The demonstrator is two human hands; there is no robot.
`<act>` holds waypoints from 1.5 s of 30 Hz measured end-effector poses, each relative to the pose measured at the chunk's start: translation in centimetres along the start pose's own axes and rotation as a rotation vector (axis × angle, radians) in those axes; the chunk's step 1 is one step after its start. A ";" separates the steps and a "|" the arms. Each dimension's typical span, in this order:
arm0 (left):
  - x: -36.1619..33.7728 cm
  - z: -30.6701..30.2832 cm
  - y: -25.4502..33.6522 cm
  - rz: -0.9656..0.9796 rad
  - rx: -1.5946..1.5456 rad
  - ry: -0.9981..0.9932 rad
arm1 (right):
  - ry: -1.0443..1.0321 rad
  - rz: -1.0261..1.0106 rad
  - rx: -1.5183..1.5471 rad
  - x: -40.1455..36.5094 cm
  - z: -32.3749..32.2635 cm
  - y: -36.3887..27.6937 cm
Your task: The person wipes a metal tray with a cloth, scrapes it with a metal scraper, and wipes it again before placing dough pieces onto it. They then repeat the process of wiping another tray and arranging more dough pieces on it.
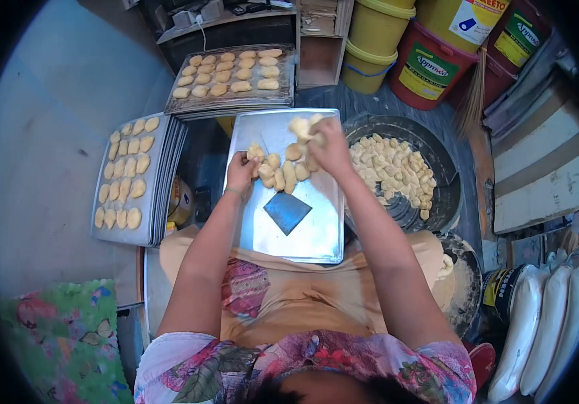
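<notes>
A metal tray (249, 229) rests on my lap, with a dark diamond-shaped patch (287, 214) in its middle. Several dough pieces (289, 176) lie in a cluster on its upper half. My left hand (240, 171) has its fingers closed on a dough piece (256, 152) at the cluster's left edge. Above the cluster's right side, my right hand (330, 147) grips dough pieces (301, 128), slightly blurred. To the right, a round black basin (447, 168) holds many small dough pieces (393, 165).
Stacked trays (176, 106) with rows of dough stand at the upper left, more (161, 195) at the left. Buckets (430, 67) and a broom (474, 101) are at the upper right. A floury basin (471, 283) sits at the lower right, beside filled plastic bags (552, 323).
</notes>
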State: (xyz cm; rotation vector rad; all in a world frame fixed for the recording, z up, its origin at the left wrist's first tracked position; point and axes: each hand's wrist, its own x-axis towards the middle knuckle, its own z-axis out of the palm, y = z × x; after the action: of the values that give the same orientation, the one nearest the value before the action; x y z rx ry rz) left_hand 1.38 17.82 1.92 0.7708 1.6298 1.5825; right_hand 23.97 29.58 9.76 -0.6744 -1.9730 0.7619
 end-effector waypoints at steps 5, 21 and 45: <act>-2.7 -3.8 -0.6 0.000 0.137 -0.156 | -0.555 0.039 -0.427 -3.3 4.9 -0.4; -6.5 -6.8 -2.5 0.053 0.906 -0.029 | -0.243 0.460 -0.600 -9.0 2.4 6.2; -16.9 -2.4 0.1 0.308 1.191 -0.566 | -0.950 0.210 -0.560 -15.1 3.5 -10.4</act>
State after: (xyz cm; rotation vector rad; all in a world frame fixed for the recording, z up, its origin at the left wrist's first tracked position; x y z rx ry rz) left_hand 8.77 2.53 3.54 1.9172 1.9457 0.2900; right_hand 26.12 11.12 7.76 -0.9610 -3.0874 0.7162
